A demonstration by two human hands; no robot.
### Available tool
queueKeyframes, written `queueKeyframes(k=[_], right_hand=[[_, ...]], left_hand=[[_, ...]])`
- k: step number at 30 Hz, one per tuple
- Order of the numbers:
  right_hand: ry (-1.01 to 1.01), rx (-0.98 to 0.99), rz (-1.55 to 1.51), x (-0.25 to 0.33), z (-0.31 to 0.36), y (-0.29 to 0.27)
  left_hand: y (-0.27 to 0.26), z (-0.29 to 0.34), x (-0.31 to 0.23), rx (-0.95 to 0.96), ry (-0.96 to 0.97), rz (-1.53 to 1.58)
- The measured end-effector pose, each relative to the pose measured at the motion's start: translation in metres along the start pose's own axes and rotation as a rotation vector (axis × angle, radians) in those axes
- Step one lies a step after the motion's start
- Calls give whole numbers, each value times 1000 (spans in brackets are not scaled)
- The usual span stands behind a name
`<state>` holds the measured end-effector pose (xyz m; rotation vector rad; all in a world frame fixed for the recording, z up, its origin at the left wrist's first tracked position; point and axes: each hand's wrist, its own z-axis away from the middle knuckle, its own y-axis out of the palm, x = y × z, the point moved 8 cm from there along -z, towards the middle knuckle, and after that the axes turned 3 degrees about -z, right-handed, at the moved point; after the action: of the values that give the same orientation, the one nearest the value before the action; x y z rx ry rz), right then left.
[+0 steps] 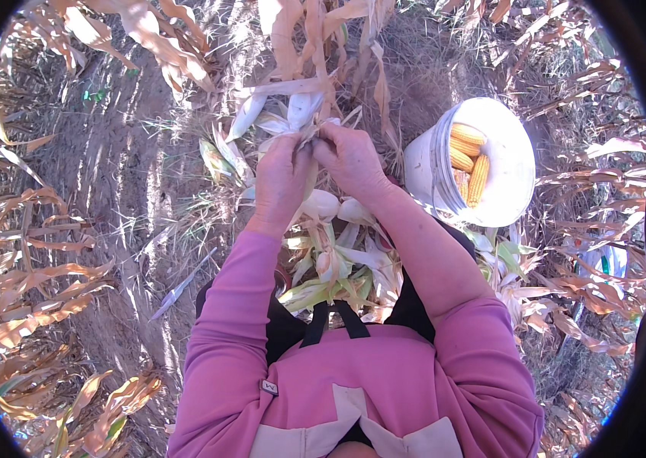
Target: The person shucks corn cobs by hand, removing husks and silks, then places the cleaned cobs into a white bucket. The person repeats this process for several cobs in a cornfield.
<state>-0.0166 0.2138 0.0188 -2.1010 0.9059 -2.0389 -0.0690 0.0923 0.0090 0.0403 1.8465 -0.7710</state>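
Observation:
My left hand (pixel 281 181) is closed around an ear of corn (pixel 311 177) in its pale husk, mostly hidden by the fingers. Beside it, my right hand (pixel 349 159) pinches the husk at the ear's upper end, its fingertips almost meeting the left ones. Just beyond the hands lie more ears in whitish husks (pixel 304 109). Under my wrists and between my legs is a heap of green and cream husks (pixel 330 263). To the right of my right hand, a white bucket (pixel 428 164) leans toward me with several bare yellow cobs (pixel 478 180) inside.
Dry corn stalks and leaves (pixel 311 38) stand straight ahead. More dried leaves line the left side (pixel 25 328) and the right side (pixel 605 294). Bare soil with dry grass (pixel 124 191) runs along my left. A pale strip (pixel 183 286) lies on that ground.

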Motion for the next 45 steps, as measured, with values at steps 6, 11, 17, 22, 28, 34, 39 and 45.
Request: queueKeyframes(k=[6, 11, 17, 22, 28, 34, 39, 45], right_hand=[[-22, -35, -36, 5, 3, 6], [162, 76, -533, -27, -1, 18], [201, 228, -840, -17, -2, 30], [162, 569, -196, -11, 14, 34], [189, 667, -106, -31, 26, 19], [197, 732, -10, -34, 34, 3], [295, 802, -113, -28, 51, -5], [333, 849, -191, -37, 62, -5]], left_hand=[[-13, -1, 14, -80, -136, -68], [-25, -8, 59, -147, -360, 519], [-20, -2, 79, -202, -503, 953], [-46, -2, 96, -417, -547, 1055], [-101, -5, 118, -631, -409, 1088], [-109, 0, 138, -739, -449, 1137], [-116, 3, 159, -740, -494, 1130], [-121, -5, 167, -741, -403, 1142]])
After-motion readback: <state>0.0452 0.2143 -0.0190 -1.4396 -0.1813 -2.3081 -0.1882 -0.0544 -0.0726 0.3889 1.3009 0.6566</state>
